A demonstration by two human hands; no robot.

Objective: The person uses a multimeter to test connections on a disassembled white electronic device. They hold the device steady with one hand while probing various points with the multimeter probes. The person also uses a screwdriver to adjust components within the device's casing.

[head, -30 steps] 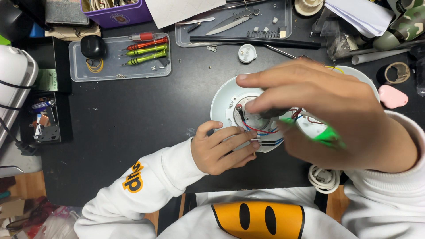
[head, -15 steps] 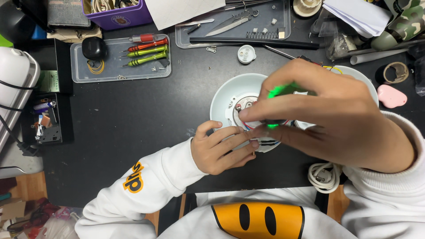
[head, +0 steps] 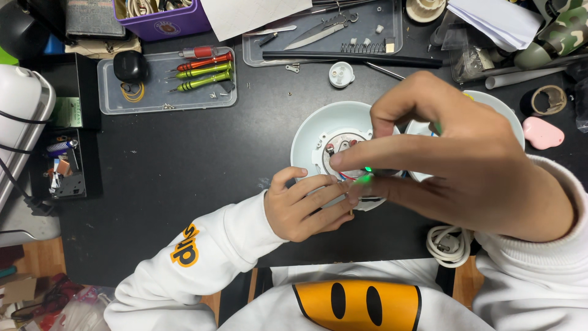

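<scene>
A: right hand (head: pixel 465 165) pinches a green tool (head: pixel 365 179), mostly hidden under the fingers. Left hand (head: pixel 306 205) grips the white housing (head: pixel 318 132) at its near rim.

B: And the wiring inside? Can't tell, hand's blocking. Cable (head: pixel 450 244) pokes out below.

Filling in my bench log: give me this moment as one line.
left hand: steadies white round housing | right hand: holds green tool over its wiring | beside: screwdriver tray, coiled cable
</scene>
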